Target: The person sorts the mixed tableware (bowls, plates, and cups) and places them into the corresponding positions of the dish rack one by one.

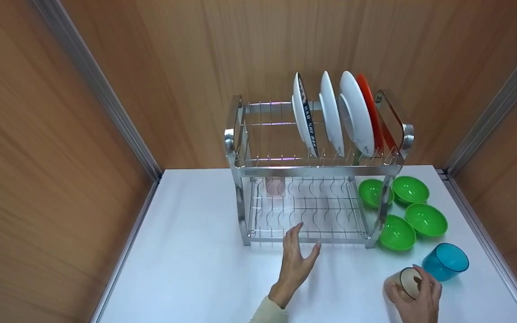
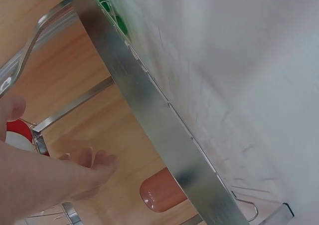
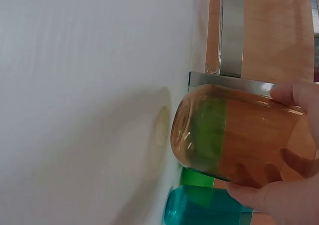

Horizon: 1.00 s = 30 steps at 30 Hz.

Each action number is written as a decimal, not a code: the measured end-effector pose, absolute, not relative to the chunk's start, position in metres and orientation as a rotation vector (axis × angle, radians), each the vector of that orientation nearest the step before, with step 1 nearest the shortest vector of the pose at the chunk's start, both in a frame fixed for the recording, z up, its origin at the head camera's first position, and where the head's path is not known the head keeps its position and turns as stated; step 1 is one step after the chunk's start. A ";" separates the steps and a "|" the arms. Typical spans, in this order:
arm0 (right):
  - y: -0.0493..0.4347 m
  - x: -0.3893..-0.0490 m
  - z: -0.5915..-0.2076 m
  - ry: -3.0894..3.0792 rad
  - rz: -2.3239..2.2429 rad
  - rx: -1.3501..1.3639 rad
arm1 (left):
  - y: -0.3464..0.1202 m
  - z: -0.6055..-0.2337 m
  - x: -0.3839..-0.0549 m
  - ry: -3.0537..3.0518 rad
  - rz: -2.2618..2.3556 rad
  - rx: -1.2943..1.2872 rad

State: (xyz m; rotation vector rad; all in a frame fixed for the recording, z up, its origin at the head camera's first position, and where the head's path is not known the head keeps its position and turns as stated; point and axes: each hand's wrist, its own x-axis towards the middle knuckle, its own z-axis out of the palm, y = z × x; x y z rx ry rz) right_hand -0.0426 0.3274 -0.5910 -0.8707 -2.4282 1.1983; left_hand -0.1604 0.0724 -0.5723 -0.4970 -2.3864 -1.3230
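Note:
My right hand (image 1: 415, 294) grips a clear amber cup (image 3: 239, 135) around its rim, thumb on one side and fingers on the other. In the right wrist view the cup is tilted, its base just off the white table. A blue cup (image 1: 447, 262) stands right beside it. My left hand (image 1: 296, 267) holds nothing, thumb and fingers spread apart, in front of the lower tier of a metal dish rack (image 1: 317, 171). A pinkish cup (image 2: 162, 191) stands upside down on that tier, at the back left.
On the rack's upper tier stand three white plates (image 1: 330, 116) and a red plate (image 1: 368, 112), on edge toward the right. Several green bowls (image 1: 427, 220) lie along the rack's right side. Wooden walls (image 1: 186, 80) enclose the table (image 1: 186, 251) at back and sides.

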 end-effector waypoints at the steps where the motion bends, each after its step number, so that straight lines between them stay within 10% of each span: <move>1: 0.325 -0.043 -0.590 -2.426 1.209 -0.856 | 0.074 -0.573 -0.158 -2.392 -1.323 -0.503; 30: 0.273 -0.054 -0.564 -2.341 1.526 -0.534 | 0.090 -0.578 -0.123 -2.484 -1.485 -0.685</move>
